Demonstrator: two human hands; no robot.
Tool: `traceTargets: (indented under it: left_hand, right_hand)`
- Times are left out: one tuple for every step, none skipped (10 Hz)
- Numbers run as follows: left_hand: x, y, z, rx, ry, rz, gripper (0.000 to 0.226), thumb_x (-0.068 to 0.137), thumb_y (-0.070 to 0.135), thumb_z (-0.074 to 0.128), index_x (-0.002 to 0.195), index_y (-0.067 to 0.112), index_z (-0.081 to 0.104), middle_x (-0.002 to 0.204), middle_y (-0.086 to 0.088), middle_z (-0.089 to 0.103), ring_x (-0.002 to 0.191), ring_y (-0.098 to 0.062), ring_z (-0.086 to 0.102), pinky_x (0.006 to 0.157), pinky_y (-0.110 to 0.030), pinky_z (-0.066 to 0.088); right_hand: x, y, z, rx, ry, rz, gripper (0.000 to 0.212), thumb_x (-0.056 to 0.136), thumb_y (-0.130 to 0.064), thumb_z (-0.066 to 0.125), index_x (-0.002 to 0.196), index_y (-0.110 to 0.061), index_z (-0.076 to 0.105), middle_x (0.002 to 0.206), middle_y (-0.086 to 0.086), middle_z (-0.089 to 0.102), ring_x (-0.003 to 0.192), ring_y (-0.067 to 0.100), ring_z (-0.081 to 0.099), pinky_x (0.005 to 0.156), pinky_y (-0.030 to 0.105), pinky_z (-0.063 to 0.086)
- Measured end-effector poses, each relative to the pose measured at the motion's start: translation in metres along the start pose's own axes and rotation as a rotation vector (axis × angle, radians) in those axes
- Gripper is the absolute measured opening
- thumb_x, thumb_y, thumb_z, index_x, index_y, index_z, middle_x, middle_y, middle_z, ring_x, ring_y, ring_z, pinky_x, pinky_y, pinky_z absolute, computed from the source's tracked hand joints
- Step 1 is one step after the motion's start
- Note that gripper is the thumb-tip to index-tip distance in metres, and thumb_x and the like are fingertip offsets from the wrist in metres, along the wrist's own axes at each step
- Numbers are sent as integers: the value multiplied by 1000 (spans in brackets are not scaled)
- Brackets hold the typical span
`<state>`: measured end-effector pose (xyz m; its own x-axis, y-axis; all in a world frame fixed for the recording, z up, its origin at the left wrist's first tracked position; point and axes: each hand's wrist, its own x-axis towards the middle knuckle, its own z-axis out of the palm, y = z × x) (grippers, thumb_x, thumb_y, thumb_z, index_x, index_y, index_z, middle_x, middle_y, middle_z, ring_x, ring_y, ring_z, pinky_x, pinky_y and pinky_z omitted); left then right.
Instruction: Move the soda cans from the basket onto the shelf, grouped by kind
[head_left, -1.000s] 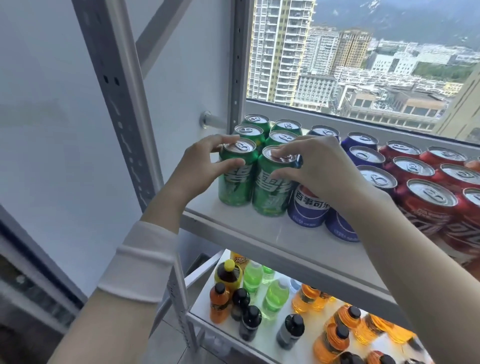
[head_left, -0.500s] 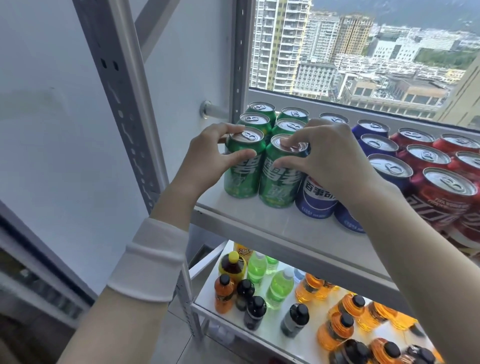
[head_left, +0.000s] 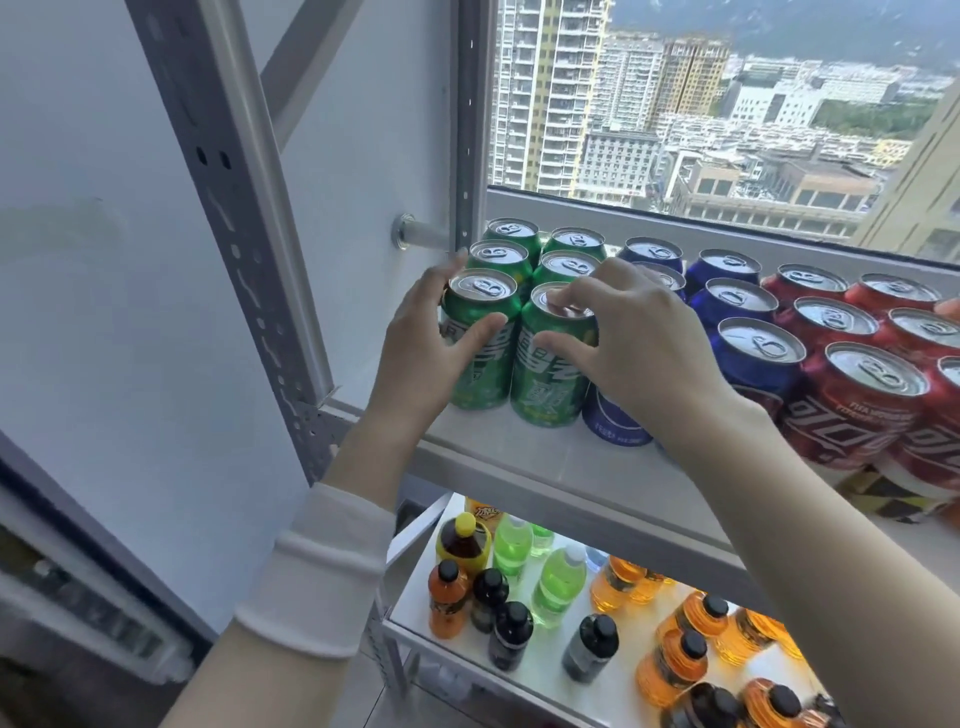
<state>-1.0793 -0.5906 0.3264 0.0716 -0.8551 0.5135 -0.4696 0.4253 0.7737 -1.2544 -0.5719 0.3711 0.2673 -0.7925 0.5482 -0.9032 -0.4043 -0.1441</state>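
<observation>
The left grip (head_left: 426, 358) wraps the front-left green can (head_left: 480, 343); the right grip (head_left: 628, 338) pinches the front-right green can (head_left: 550, 374) at rim and side. Both cans stand on the shelf (head_left: 519, 462), presumably being aligned beside the blue cans (head_left: 758, 358).

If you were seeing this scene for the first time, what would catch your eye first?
On the shelf, far left, the left hand grips the corner green can and the right hand pinches the second green can. Rightward the rows turn to blue cans, then red cans. A window behind shows tower blocks.
</observation>
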Motion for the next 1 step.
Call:
traceTargets:
  left_hand:
    - [-11,2,10,-61,66,-60,76,83,38,62,146,22,23,144,4,39,129,-6,38,103,-22,38]
  right_hand:
    - [-7,-2,7,-37,153,-51,43,77,-41,69,108,-11,66,106,12,62,109,35,53,81,43,48]
